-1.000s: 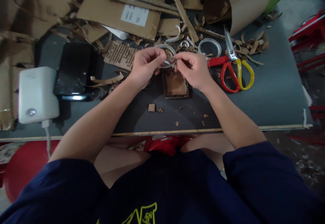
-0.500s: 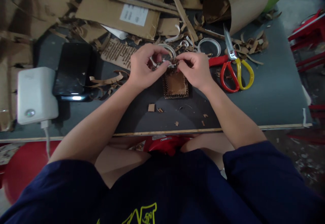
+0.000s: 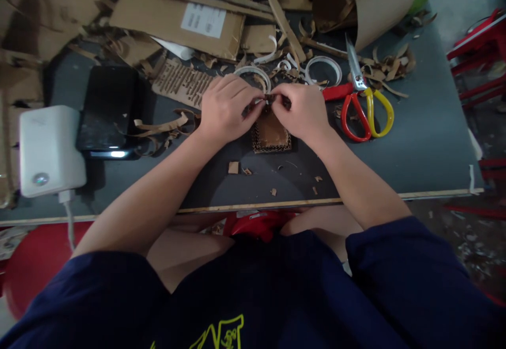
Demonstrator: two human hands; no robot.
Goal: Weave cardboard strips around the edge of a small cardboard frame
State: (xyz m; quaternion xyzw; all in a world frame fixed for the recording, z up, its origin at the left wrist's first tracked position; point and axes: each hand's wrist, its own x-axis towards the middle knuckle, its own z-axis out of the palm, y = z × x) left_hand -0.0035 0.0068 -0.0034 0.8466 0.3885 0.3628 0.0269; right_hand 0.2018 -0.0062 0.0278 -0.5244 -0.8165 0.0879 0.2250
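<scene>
A small square cardboard piece (image 3: 271,135) with a ribbed border lies flat on the dark grey table (image 3: 415,143). Both hands meet at its far edge. My left hand (image 3: 227,106) is closed, fingertips pinched on a tiny brown bit I cannot name. My right hand (image 3: 302,109) is closed too, pinching the same spot from the other side. A white tape ring (image 3: 253,75) lies just beyond my fingers, partly hidden by them.
Red and yellow scissors (image 3: 366,112) lie right of my right hand. A second white ring (image 3: 323,69), cardboard sheets (image 3: 174,17), strips and a rolled cardboard tube (image 3: 356,6) crowd the far side. A black phone (image 3: 106,109) and white charger (image 3: 49,151) sit at the left.
Both hands have come down from above the white ring to the far edge of the square piece, and their fingers have closed tighter together.
</scene>
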